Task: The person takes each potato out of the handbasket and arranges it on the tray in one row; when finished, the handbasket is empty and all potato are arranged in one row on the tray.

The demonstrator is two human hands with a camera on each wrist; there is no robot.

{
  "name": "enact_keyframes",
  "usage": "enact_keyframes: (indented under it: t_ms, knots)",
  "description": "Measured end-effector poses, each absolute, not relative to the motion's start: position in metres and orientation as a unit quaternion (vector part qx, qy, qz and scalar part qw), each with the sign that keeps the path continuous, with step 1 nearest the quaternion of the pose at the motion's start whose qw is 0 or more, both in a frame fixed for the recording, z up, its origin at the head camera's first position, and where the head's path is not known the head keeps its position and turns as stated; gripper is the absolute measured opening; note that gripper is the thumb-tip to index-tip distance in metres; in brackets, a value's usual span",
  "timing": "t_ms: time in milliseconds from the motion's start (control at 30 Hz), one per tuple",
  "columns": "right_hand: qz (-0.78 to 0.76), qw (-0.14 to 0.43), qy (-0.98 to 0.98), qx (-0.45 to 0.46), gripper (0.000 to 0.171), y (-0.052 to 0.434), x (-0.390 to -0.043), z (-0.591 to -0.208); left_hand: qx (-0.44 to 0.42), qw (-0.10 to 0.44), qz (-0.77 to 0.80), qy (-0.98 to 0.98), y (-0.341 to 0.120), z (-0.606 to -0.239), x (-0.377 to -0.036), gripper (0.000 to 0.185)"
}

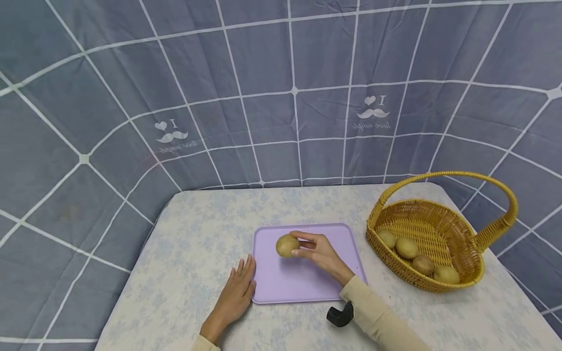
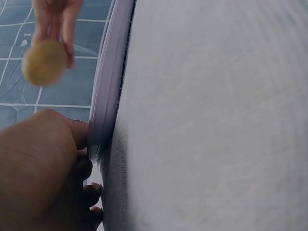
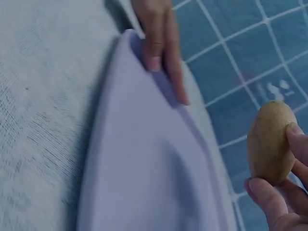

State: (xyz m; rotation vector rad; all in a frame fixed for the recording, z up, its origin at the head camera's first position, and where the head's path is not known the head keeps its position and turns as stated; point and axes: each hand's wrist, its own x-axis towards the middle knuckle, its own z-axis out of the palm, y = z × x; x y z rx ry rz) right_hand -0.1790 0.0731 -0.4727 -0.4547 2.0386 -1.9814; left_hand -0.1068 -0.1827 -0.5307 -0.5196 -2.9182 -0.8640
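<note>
Gripping a potato (image 1: 287, 245) over the middle of the lilac tray (image 1: 303, 282), the right hand (image 1: 319, 251) curls thumb and fingertips round it, low centre of the head view. Lying flat on the flowered tablecloth (image 1: 193, 253), the left hand (image 1: 237, 292) presses straight fingers against the tray's left edge, grasping nothing. Only in the head view: a wicker basket (image 1: 439, 229) with a looped handle at lower right, four more potatoes (image 1: 406, 247) inside, well apart from the tray, and a grey checked backdrop (image 1: 263, 73) behind. From the right wrist: the potato (image 3: 270, 142) at right edge, clear of the tray surface (image 3: 144, 183), fingertips (image 3: 262, 190) pinching it, the other hand's fingers (image 3: 161, 53) at the top on the tray's rim. From the left wrist: tray rim (image 2: 108, 86) seen edge-on beside the knuckles (image 2: 38, 163), potato (image 2: 44, 61) at upper left held from above.
</note>
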Motion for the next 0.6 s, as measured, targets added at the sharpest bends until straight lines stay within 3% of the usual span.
enact_keyframes:
  t_ms: [600]
  knots:
    - [-0.58,0.138,0.759,-0.262,0.046,0.025,-0.19,-0.487,-0.163,0.015,-0.284,-0.945,-0.184,-0.53,-0.107,0.051]
